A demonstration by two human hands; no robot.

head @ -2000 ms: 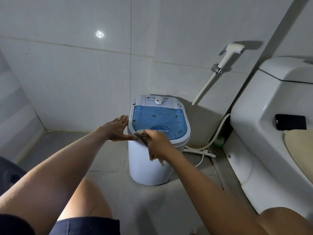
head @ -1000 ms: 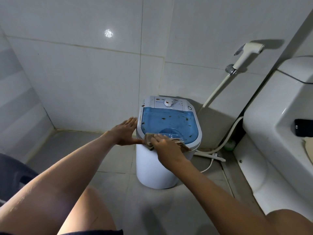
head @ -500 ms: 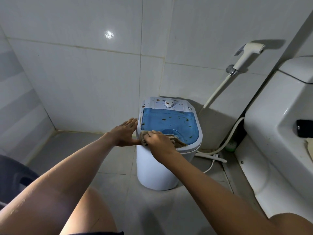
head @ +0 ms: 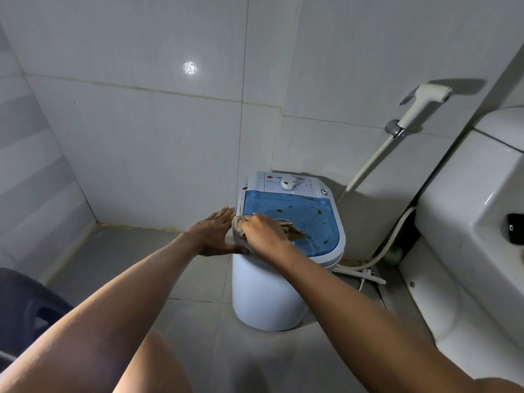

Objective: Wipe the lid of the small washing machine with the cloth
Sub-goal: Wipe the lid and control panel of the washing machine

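Note:
A small white washing machine point(head: 263, 293) stands on the floor against the tiled wall. Its blue see-through lid point(head: 309, 214) carries several brown and green smudges. My right hand point(head: 262, 231) presses a beige cloth point(head: 292, 229) onto the lid's near left part, and the cloth trails out to the right of my fingers. My left hand point(head: 211, 234) lies flat with fingers apart against the machine's left rim, thumb along the front edge.
A white toilet point(head: 467, 222) with a black phone point(head: 514, 228) on it fills the right side. A bidet sprayer point(head: 419, 104) hangs on the wall, its hose point(head: 394, 239) running down behind the machine. A dark stool point(head: 25, 307) sits at lower left.
My right hand has slid the cloth from the lid's front edge farther back along the left side. My left hand stays on the left rim.

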